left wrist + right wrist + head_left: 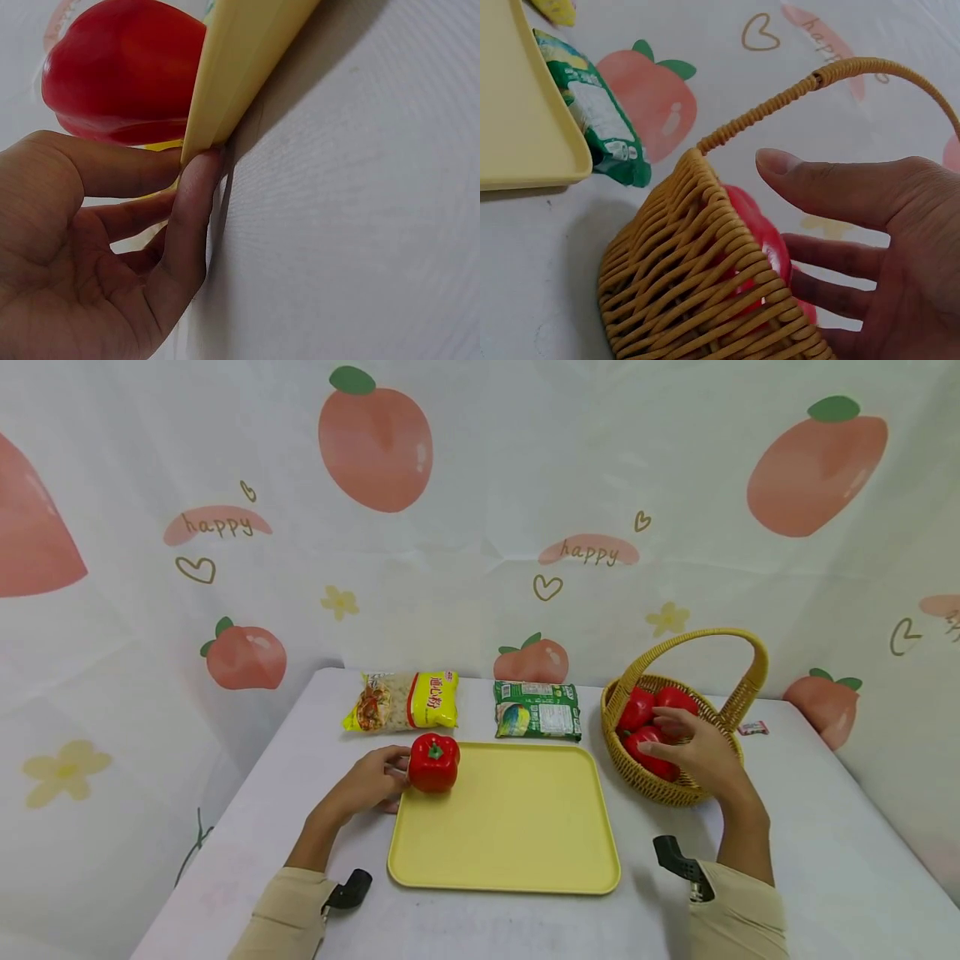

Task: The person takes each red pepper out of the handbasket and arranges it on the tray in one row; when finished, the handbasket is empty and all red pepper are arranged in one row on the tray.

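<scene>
We seem to be at the picking step: our right grip [701, 752], fingers parted, hovers at the red produce [660, 767] in the wicker basket [660, 792]; our left grip [369, 781] pinches the tray [517, 827] beside the red pepper [433, 768] standing on it. Next probably calls for closing round one piece.

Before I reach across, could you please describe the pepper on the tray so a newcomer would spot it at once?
On the white table, find the yellow tray. At its far left corner, beside the left hand, sits a glossy red pepper with a green stem. Unlike the red produce grouped in the wicker basket, it sits alone.
</scene>
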Tool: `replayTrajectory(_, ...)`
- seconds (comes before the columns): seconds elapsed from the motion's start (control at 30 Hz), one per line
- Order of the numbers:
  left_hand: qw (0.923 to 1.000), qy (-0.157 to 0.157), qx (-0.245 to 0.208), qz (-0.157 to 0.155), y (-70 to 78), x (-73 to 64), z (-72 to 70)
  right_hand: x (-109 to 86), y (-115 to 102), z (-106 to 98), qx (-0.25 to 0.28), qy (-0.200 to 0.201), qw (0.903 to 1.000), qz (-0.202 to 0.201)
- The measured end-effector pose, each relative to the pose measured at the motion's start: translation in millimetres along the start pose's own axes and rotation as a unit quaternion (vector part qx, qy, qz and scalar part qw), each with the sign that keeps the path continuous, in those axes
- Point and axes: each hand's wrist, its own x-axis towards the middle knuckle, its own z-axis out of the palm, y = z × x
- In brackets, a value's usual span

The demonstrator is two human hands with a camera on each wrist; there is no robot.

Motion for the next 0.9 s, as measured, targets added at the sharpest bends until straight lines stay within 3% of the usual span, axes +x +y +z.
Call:
replayTrajectory(0.47, 1.0000, -0.002, -0.003, -0.003, 2.0, -1.2, -0.3, 5.4, 7.3, 9.0, -0.038, -0.006, 0.9992, 0.015)
replayTrajectory(0.9, 1.0000, 0.000, 0.000, -0.003, 2.3, -1.2, -0.2, 2.5, 4.7, 4.8, -0.033, -0.034, 0.9986, 0.024)
